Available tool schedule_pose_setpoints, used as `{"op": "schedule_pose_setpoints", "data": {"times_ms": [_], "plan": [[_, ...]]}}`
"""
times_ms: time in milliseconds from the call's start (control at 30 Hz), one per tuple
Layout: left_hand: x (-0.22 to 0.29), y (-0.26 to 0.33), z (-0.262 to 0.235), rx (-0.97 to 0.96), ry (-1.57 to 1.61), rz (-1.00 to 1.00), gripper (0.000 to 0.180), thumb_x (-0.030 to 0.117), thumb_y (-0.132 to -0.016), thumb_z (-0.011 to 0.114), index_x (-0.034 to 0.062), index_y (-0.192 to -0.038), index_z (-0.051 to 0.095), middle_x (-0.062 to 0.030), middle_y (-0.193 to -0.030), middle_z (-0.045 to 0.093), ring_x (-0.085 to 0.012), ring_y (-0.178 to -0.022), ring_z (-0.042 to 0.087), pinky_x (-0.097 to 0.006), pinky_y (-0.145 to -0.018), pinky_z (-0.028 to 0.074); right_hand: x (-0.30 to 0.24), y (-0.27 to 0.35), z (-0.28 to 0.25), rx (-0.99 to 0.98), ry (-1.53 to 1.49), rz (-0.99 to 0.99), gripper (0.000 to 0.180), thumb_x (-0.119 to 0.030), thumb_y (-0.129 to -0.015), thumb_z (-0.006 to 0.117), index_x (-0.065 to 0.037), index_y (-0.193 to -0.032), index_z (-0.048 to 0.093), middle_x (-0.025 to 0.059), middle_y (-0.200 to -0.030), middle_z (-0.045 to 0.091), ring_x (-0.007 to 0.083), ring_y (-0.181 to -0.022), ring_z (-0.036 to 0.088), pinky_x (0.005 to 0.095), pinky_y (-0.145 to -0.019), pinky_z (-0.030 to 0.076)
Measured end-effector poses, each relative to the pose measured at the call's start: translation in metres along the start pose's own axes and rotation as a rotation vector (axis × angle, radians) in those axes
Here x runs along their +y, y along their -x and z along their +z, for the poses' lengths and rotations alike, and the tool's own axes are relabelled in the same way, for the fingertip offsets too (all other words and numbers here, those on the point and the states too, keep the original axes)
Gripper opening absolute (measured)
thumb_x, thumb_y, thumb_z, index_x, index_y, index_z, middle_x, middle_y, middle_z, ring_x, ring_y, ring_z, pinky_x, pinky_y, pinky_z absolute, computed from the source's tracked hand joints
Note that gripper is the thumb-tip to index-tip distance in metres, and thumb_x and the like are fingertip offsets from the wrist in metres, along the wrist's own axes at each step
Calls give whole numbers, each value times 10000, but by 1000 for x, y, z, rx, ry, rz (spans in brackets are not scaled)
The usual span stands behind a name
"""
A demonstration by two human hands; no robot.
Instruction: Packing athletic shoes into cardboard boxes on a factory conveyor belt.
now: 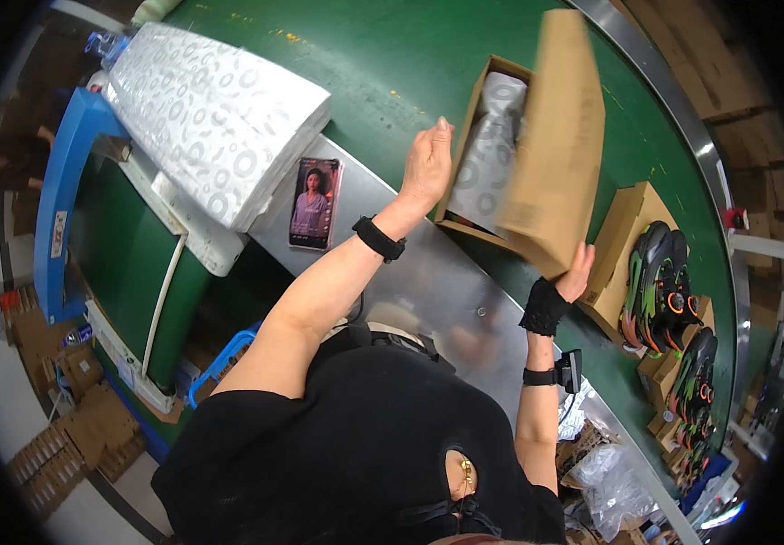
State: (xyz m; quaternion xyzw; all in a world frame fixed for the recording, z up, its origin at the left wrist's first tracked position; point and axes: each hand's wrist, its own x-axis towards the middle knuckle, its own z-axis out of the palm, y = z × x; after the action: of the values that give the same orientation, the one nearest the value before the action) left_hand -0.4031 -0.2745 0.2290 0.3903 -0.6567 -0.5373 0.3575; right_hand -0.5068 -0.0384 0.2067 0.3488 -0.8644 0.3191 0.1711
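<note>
A brown cardboard shoe box [485,232] stands before me on the green belt. Inside it lies a bundle of white patterned tissue paper [487,168]. The box's lid [560,136] is tilted up over its right side, smeared by motion. My right hand [576,272], in a black wrist cover, grips the lid's near corner; its thumb side is partly hidden. At the box's left wall is my left hand [428,165], its fingers stretched out and holding nothing. Whether it touches the cardboard, I cannot tell.
A stack of white patterned paper [219,118] sits at the left, beside a phone [315,204] on the metal ledge [392,272]. To the right, open boxes [605,263] carry black-and-green shoes [655,286]. A blue arched frame [58,209] rises at far left.
</note>
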Motion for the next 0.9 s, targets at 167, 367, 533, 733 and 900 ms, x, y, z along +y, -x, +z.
{"op": "schedule_pose_setpoints", "data": {"times_ms": [167, 367, 533, 733, 900], "plan": [[-54, 22, 10, -134, -337, 41, 561, 474, -887, 341, -42, -939, 554, -255, -903, 547, -390, -878, 512, -428, -811, 397, 13, 12, 5, -224, 251, -209, 731, 152, -612, 415, -184, -1261, 427, 157, -1343, 307, 359, -1173, 355, 413, -946, 334], [-29, -1, -21, -487, 29, -461, 590, 494, -803, 499, -10, -1109, 487, -159, -1047, 554, -272, -982, 516, -387, -848, 396, 3, 1, -17, -441, 117, -107, 807, 155, -564, 422, -199, -1288, 396, 159, -1376, 254, 348, -1146, 369, 387, -945, 349], [-29, 4, -22, -635, 830, -660, 633, 455, -796, 503, 19, -1241, 393, -133, -1180, 503, -207, -1053, 516, -325, -900, 406, -30, -29, -57, -364, 191, -273, 721, 125, -554, 414, -159, -1212, 496, 129, -1353, 324, 335, -1064, 432, 362, -913, 371], [9, 56, -42, -612, 937, -562, 567, 390, -810, 481, -12, -1205, 418, -139, -1129, 529, -205, -987, 549, -309, -845, 443, -65, -44, -128, -162, 162, -426, 473, 62, -642, 489, -104, -1069, 605, 110, -1177, 528, 280, -1013, 522, 341, -888, 407], [47, 71, -106, -425, 782, -493, 441, 363, -810, 491, 16, -1082, 518, -95, -994, 586, -164, -870, 581, -273, -742, 473, -80, -15, -160, -86, -91, -256, 439, 89, -669, 533, -26, -1092, 559, 149, -1165, 523, 265, -1073, 505, 346, -897, 405]]}}
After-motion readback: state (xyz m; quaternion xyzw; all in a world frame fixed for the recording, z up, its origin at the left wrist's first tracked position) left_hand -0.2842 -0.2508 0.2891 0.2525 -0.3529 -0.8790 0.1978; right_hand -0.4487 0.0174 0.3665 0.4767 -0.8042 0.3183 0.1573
